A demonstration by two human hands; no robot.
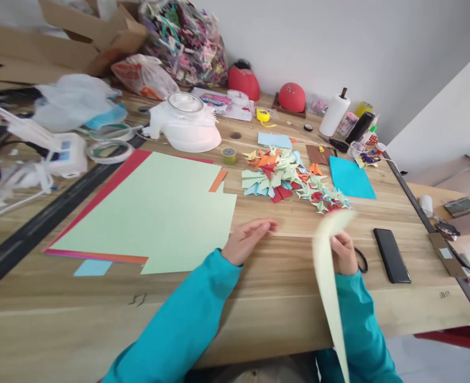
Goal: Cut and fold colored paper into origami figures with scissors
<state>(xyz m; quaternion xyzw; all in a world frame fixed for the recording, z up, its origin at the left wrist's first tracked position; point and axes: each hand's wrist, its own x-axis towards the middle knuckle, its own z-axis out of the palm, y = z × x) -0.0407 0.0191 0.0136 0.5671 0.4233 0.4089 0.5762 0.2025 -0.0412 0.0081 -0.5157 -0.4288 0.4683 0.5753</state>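
Observation:
My right hand (343, 252) pinches a long strip of pale green paper (326, 266), which bends over at the top and hangs down past the table's front edge. A black loop (361, 260) lies partly hidden behind that hand. Over the wood, my left hand (249, 239) has its fingers stretched out and holds nothing. Left of it, a large sheet of pale green paper (151, 213) lies flat on top of red paper (115, 191) and orange paper. Beyond both hands is a pile of small folded paper pieces (275, 173) in green, orange, red and blue.
A black phone (392, 255) lies to the right. Farther back are a turquoise sheet (351, 177), a roll of green tape (229, 155), a white cap (191, 130), a yellow tape measure (263, 115) and a red pincushion (292, 97). Cables (113, 151) and plastic bags (75, 101) crowd the left.

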